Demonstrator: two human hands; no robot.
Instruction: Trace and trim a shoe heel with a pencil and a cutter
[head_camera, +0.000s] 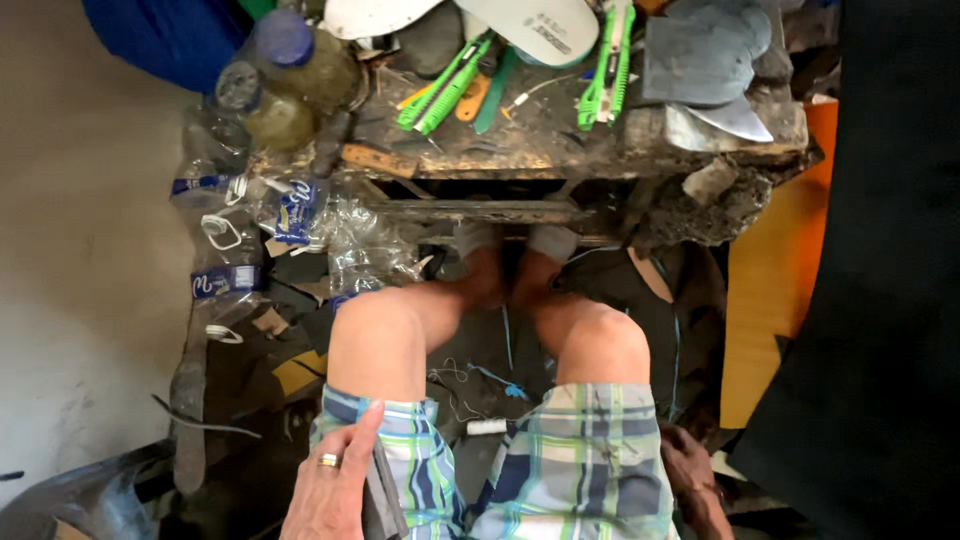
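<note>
**Hands resting at the thighs below a cluttered work table**

The person sits with bare knees and plaid shorts (545, 460) in green, blue and white. The left hand (335, 485), with a gold ring on one finger, lies flat on the left thigh; its fingers are together and stretched, and they press on a thin dark flat piece (385, 495) that lies along the shorts. Whether the hand clamps this piece or only touches it, I cannot tell. The right hand (695, 480) is low beside the right thigh, partly out of the picture, and I cannot tell if it is open or closed.

In front of the knees stands a dirty, worn wooden table (560, 150). On it lie bright green plastic utility knives (445, 90), a white shoe insole (545, 25) and a grey shoe sole piece (705, 50). At the left edge of the table stand two plastic bottles with blue caps (285, 70). Below them, on the floor, lie crushed clear plastic bottles with blue labels (250, 240). Between the legs, thin blue thread (505, 380) and a small white roll (487, 427) lie on the floor.
</note>
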